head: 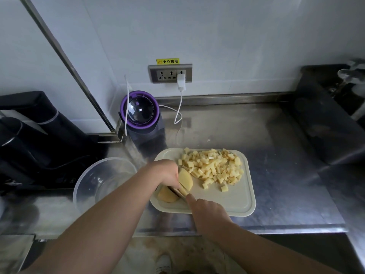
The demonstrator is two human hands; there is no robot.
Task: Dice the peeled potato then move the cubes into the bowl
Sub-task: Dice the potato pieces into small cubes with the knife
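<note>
While L hand (167, 173) grips potato (186, 180), R hand (209, 212) grips knife (176, 191), blade btwn halves.

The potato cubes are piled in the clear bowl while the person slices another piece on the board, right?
No: the head view shows the cubes piled on the cutting board, not in the clear bowl beside it. The slicing is right.

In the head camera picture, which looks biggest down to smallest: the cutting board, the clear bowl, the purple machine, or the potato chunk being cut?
1. cutting board
2. clear bowl, partly hidden
3. purple machine
4. potato chunk
</note>
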